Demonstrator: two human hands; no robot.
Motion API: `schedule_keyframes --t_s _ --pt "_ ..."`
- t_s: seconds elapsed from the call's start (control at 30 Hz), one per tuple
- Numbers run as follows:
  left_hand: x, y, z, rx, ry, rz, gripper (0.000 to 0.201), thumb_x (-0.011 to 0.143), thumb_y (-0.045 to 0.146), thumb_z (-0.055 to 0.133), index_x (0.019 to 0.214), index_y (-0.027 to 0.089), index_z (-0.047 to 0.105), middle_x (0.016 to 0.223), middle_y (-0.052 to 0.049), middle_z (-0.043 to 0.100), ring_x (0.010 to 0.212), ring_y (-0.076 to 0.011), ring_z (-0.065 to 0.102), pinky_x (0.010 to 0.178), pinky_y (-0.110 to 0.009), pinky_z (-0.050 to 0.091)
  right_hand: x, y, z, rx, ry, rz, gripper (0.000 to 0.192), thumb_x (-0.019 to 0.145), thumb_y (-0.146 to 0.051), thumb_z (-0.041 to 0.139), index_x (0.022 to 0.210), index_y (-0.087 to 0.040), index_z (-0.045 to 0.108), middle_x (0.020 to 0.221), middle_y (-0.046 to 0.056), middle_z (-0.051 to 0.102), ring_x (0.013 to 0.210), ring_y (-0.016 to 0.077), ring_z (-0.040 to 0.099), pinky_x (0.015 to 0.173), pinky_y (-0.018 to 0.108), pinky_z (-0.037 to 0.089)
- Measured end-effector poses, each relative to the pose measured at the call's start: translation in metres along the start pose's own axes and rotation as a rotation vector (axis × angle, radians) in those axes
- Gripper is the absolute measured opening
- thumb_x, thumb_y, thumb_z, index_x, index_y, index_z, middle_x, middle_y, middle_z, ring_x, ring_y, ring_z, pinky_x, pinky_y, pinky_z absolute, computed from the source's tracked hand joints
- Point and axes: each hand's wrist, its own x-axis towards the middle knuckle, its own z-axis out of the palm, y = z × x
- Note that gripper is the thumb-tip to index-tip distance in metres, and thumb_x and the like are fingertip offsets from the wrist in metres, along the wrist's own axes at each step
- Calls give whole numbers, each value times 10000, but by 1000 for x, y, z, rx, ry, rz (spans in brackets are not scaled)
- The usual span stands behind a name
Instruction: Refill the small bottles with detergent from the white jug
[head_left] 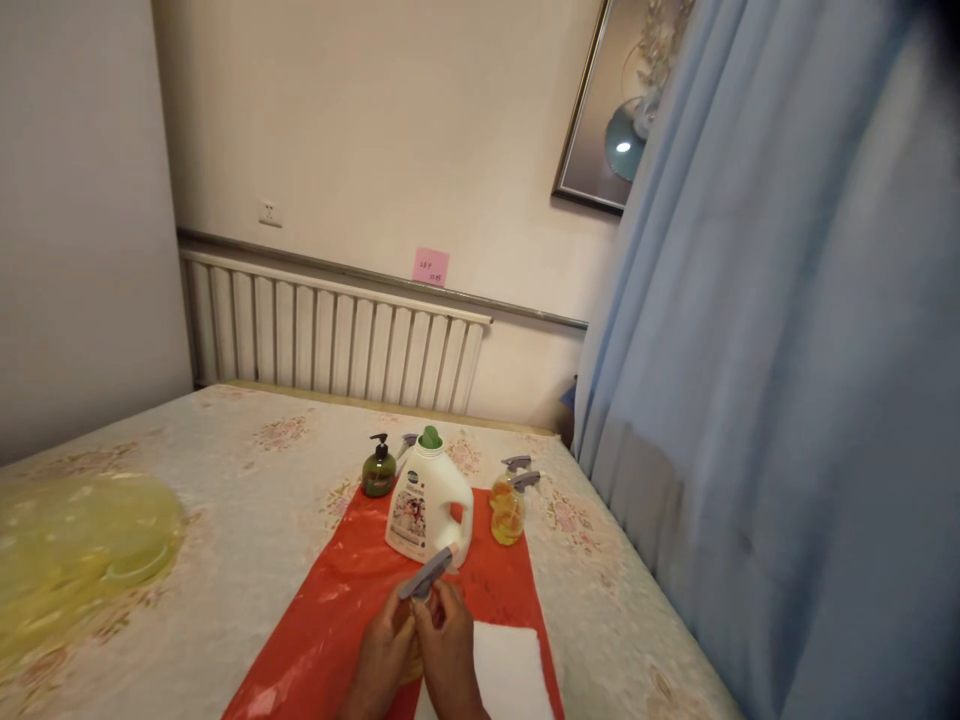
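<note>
Both hands are closed around a spray bottle (427,577) with a grey trigger head, above the red sheet (330,610). My left hand (385,640) wraps its body from the left. On the right, my right hand (446,635) has its fingers at the neck, just below the head. Most of the bottle's body is hidden by the hands. Just beyond stands a white detergent jug (427,505) with a green cap and a side handle. A folded white cloth or paper (514,670) lies beside my right hand.
A green pump bottle (379,470) stands left of the jug, with another grey spray head (409,440) partly behind it. Two spray bottles with yellow-orange liquid (508,515) stand to the right. A translucent yellow plastic item (90,550) lies at left on the flowered tablecloth (247,500). A blue curtain (750,350) borders the right side.
</note>
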Motion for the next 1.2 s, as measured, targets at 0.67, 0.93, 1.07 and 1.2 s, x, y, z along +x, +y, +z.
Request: schedule_keyframes --t_s 0.67,0.93,1.07,1.2 --pt "3 -9 -2 71 -25 26 345 772 448 569 990 190 638 931 -79 783 925 -292 727 808 -352 578 -6 6 16 -30 194 42 46 734 -217 695 778 -201 696 666 -12 640 584 173 576 589 252 451" --pt "1 -4 -2 48 -39 0 366 810 442 542 1045 176 630 986 -93 780 956 -289 723 824 -355 576 -8 8 14 33 155 92 160 772 -272 683 901 -188 728 754 27 700 666 198 637 653 263 484" --pt "1 -3 -1 34 -27 25 382 801 446 555 1054 171 637 1008 -100 776 959 -297 721 834 -372 577 -8 5 8 43 93 33 122 818 -284 623 811 -204 714 737 22 687 648 187 623 624 251 472" --pt "1 -1 0 16 -34 44 367 801 426 554 1055 177 646 1000 -88 778 943 -287 725 816 -359 582 -7 4 7 31 87 60 125 815 -290 613 776 -205 698 719 15 675 651 185 612 625 249 463"
